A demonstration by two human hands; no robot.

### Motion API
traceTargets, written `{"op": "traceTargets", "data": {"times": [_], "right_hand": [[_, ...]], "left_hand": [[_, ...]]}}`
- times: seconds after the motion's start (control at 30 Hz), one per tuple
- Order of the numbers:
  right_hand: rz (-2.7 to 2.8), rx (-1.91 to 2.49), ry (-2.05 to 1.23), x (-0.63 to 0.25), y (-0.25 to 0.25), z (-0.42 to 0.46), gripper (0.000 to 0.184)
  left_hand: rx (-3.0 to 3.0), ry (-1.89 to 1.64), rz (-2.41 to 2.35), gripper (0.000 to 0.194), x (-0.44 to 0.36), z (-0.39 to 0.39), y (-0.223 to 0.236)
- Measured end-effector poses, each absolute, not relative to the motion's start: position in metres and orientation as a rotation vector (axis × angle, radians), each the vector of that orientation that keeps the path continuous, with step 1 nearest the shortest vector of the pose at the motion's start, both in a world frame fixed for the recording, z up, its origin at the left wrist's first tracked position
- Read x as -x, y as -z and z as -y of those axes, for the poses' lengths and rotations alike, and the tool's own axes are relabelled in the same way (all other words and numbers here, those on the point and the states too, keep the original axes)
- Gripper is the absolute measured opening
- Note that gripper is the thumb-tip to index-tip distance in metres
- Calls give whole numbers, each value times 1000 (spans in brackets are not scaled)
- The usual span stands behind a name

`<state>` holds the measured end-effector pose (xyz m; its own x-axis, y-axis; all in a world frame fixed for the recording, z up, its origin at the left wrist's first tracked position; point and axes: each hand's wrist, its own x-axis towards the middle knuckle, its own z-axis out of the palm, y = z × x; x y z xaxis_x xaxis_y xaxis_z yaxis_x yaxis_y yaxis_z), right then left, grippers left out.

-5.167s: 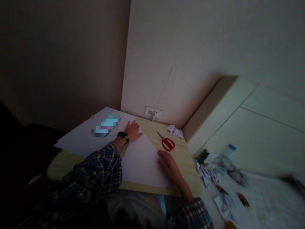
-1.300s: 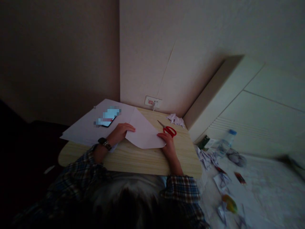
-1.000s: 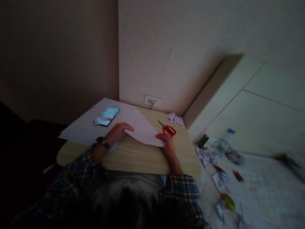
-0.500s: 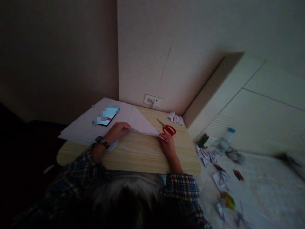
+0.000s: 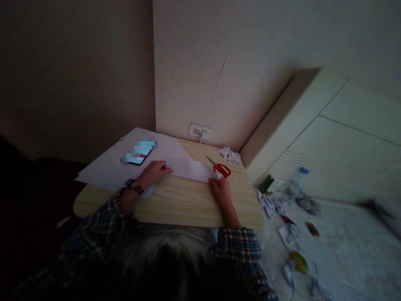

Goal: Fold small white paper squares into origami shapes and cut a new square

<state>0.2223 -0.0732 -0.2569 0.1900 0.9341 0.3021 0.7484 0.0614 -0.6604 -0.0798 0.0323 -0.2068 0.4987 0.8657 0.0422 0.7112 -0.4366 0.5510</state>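
Observation:
A white sheet of paper [image 5: 188, 167] lies partly folded on the light wooden table [image 5: 175, 205]. My left hand [image 5: 154, 172], with a dark watch on its wrist, pinches the sheet's left corner. My right hand [image 5: 219, 187] grips the sheet's right corner, just below the red-handled scissors [image 5: 221, 168]. Both hands are closed on the paper, and the flap between them lies low over the table.
A stack of white sheets [image 5: 109, 169] with a phone [image 5: 139, 154] on it overhangs the table's left side. Crumpled paper [image 5: 231, 154] lies by the wall below a socket [image 5: 199, 131]. To the right, a bed holds paper scraps [image 5: 269, 205] and a water bottle [image 5: 296, 182].
The raised triangular flap has been turned over and brought down towards the table. Both hands stayed on its corners and shifted slightly.

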Motion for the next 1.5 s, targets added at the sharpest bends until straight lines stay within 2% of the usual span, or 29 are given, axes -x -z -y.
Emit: {"op": "traceTargets", "data": {"times": [0.53,0.83,1.0,1.23,1.5], "right_hand": [[1478,1742,-255,-217,253,76,28],[1475,1717,-92,-217,249,74,41],[1561,1738,-35,-212,245,78,24],[1628,1799,-51,-209,244,80,24],[1669,1837,-54,-210,242,79,28]], "left_hand": [[-2347,-544,-1234,28,81,-31,209],[-2529,-782,-1119,41,73,-20,206],[-2704,-747,-839,51,64,-11,202],[-2804,-705,-746,58,62,-16,213],[-2889,-742,-647,46,58,-4,204]]}}
